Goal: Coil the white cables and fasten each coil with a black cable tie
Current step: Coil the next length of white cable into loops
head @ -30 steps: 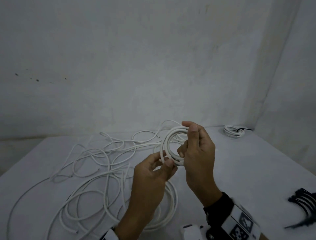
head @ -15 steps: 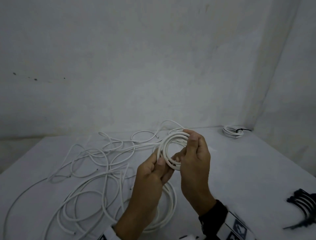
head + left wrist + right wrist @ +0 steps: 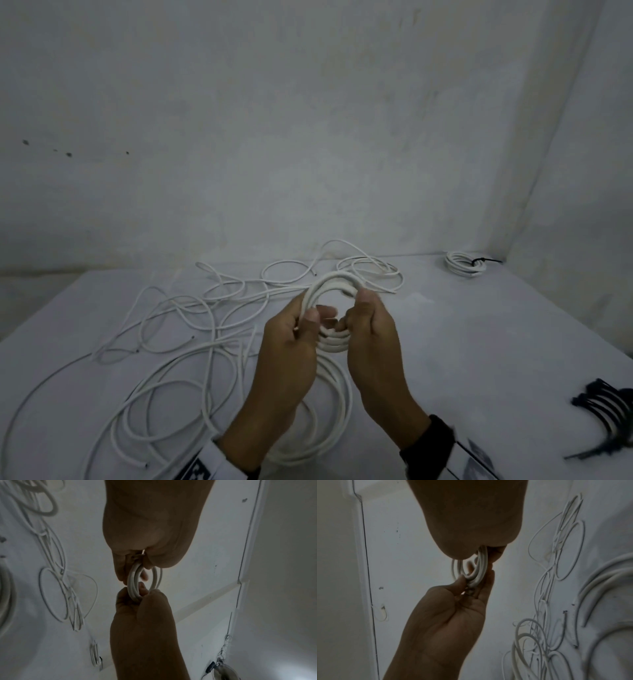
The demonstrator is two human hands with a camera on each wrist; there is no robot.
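Left hand (image 3: pixel 291 339) and right hand (image 3: pixel 371 329) each pinch opposite sides of the white cable coil (image 3: pixel 330 284), raised above the table (image 3: pixel 479 342) (keeps loops stacked); black cable ties (image 3: pixel 606 407) lie untouched.

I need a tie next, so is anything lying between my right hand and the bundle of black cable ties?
Nothing visible: bare table lies between the right hand and the black cable ties. That hand's grip is on the coil, though.
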